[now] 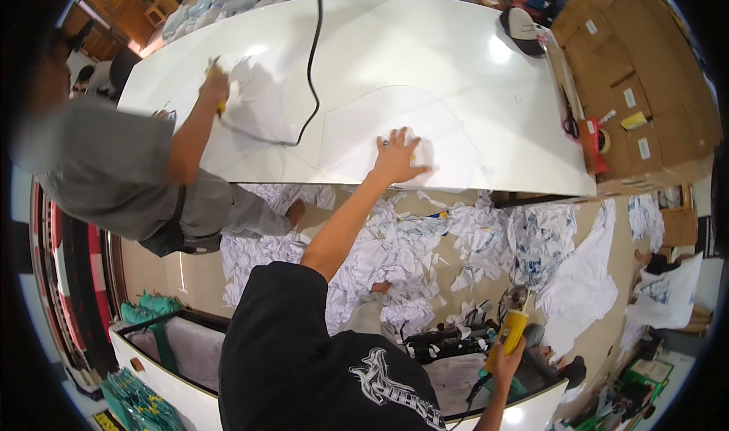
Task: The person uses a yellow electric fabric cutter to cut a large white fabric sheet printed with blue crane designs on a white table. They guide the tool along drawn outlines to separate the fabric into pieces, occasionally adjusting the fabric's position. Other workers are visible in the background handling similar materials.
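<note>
My left hand (399,159) lies palm down on a cut piece of white cloth (357,131), fingers spread, with a ring on one finger. The cloth is flat on a glossy white table (364,32), near its front edge; its far outline is curved. Away from the table, low on my right side, my right hand (507,356) grips a yellow electric fabric cutter (512,332). The cutter's round head points up and away from me, and a dark cord hangs below the handle.
To my left, a co-worker in grey holds another yellow tool (216,89) over white cloth. A black cord (312,70) hangs across the table. Cloth scraps (357,268) litter the floor. Cardboard boxes (630,74), a cap (521,32) and a tape roll (604,141) are at right.
</note>
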Demonstrator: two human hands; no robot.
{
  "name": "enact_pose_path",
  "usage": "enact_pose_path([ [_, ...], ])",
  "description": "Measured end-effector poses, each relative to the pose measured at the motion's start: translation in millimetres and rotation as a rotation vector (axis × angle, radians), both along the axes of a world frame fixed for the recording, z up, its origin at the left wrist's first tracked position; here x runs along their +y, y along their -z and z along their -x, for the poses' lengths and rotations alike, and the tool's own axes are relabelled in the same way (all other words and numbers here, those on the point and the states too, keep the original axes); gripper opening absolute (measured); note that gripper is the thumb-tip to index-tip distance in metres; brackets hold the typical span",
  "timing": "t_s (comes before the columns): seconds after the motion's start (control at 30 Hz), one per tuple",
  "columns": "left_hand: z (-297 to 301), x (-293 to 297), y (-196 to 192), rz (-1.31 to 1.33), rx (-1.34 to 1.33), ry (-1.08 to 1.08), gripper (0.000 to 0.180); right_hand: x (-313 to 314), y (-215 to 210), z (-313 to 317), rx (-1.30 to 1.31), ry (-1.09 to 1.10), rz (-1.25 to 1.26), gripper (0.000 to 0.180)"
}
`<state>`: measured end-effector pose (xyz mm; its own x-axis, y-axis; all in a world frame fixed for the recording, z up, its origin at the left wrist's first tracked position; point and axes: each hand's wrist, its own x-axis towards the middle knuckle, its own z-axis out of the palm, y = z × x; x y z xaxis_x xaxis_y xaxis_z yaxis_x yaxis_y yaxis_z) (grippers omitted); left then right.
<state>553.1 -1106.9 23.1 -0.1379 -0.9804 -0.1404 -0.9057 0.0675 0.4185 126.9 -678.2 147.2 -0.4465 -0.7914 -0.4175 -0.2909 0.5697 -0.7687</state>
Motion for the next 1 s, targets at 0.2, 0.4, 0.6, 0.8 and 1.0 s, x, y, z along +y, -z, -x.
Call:
enact_pose_path([
  [0.2, 84.2, -9.1, -10.5, 0.038, -0.176, -0.277, 0.090, 93.6, 8.9, -24.4, -0.176, 0.395, -0.027, 0.068],
  [0.4, 26.6, -86.4, 77.6, 0.416, -0.018, -0.230, 0.051, 174.3, -8.2, -32.6, -0.231, 0.552, 0.165, 0.071],
  [0.6, 182.0, -60.9, 37.2, 0.191, 0.345, 0.048, 0.049, 269.2, -61.5, -52.1, -0.087, 0.976, 0.175, 0.071],
  [0.8, 408.9, -41.0, -34.2, 0.454, -0.225, 1.059, 0.040, 356.4, -50.7, -78.7, -0.146, 1.214, 0.332, 0.068],
  [1.0, 653.3, 60.7, -98.1, -0.199, 0.627, 0.596, 0.072, 420.3, -58.7, -94.1, -0.144, 1.409, 0.348, 0.069],
])
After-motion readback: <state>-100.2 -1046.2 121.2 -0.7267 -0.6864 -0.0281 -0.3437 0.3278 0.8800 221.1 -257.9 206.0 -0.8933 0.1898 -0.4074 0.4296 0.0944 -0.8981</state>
